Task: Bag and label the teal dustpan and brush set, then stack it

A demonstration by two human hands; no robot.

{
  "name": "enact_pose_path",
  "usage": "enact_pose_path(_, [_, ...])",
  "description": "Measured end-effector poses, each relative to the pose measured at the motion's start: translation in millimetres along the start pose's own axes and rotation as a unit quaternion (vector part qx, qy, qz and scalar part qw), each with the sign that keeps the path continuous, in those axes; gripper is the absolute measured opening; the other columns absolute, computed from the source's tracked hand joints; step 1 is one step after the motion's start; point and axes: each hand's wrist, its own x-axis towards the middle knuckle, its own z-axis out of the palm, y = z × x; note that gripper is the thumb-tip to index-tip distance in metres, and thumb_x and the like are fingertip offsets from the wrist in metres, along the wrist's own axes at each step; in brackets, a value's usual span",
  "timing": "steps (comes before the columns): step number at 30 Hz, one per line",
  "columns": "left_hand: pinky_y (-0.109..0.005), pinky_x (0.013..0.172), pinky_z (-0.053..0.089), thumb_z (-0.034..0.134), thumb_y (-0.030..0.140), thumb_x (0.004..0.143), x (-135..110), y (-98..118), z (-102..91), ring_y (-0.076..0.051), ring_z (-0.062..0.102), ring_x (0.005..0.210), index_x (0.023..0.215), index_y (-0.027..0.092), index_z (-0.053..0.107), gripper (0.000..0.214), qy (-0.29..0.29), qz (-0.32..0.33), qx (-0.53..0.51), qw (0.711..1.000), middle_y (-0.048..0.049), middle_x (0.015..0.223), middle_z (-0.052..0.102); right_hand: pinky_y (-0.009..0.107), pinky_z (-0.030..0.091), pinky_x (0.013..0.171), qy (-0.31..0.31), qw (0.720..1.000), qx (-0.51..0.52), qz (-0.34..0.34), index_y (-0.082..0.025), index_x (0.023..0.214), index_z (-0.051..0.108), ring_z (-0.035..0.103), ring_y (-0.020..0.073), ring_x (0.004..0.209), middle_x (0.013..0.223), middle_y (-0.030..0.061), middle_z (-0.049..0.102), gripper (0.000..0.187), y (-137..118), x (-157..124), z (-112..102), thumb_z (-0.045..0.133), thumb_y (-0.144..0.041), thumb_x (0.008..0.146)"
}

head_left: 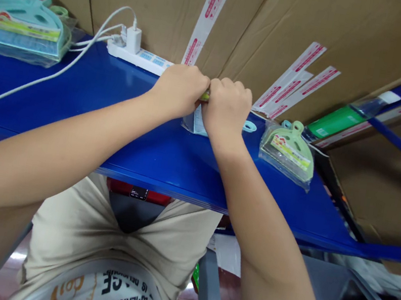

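My left hand (182,90) and my right hand (228,104) are side by side over the back of the blue shelf, both closed in fists with the knuckles up. A small yellow-green thing (205,96) shows between them, gripped from both sides; most of it is hidden by the fingers. Under and beside the right hand, a light blue item in clear plastic (199,121) lies on the shelf. A light blue loop handle (249,126) sticks out to the right of that hand. Whether these parts belong together, I cannot tell.
A wrapped light blue dustpan (25,23) lies at left, and a wrapped green dustpan (293,147) at right. Behind my left hand is a white power strip (142,60) with cables. Taped cardboard boxes (163,5) stand behind. A green-labelled bottle (344,120) leans at right.
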Motion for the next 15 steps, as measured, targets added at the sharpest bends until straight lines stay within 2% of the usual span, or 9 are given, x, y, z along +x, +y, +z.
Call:
enact_pose_path(2, [-0.042,0.098,0.054,0.061,0.017,0.091,1.1,-1.5,2.0,-0.037,0.075,0.118,0.113,0.019,0.08,0.029,-0.006,-0.006,-0.021,1.0,-0.0141,0.111,0.08,0.049,0.047,0.093,-0.005,1.0,0.013,-0.005,-0.017,0.119,0.07,0.064,0.0371,0.113,0.108,0.0183,0.071,0.033,1.3,0.0,-0.3,0.04,-0.017,0.104])
enact_pose_path(5, [-0.043,0.102,0.053,0.061,0.015,0.089,2.3,-4.0,4.2,-0.037,0.074,0.122,0.11,0.02,0.081,0.029,-0.007,-0.006,-0.034,0.999,-0.0117,0.108,0.079,0.047,0.047,0.092,-0.049,0.999,-0.006,0.013,-0.016,0.114,0.073,0.067,0.0355,0.109,0.107,0.0193,0.074,0.031,-0.9,0.4,-4.9,0.043,-0.016,0.103])
enact_pose_path(8, [-0.044,0.102,0.054,0.057,0.012,0.088,3.0,-6.0,4.7,-0.038,0.074,0.124,0.108,0.019,0.081,0.032,-0.025,-0.001,-0.005,1.0,-0.0112,0.107,0.078,0.044,0.047,0.091,-0.085,0.996,-0.032,0.025,-0.015,0.112,0.075,0.07,0.0335,0.105,0.106,0.02,0.076,0.031,-4.0,0.8,-9.6,0.045,-0.015,0.104])
enact_pose_path(15, [-0.04,0.096,0.056,0.055,0.008,0.087,3.0,-9.9,0.7,-0.036,0.076,0.119,0.107,0.019,0.081,0.035,-0.051,0.019,0.05,0.997,-0.0117,0.106,0.08,0.038,0.047,0.083,-0.115,0.992,-0.06,0.01,-0.014,0.113,0.077,0.073,0.0302,0.098,0.104,0.0207,0.079,0.031,-5.6,1.0,-10.4,0.047,-0.017,0.106])
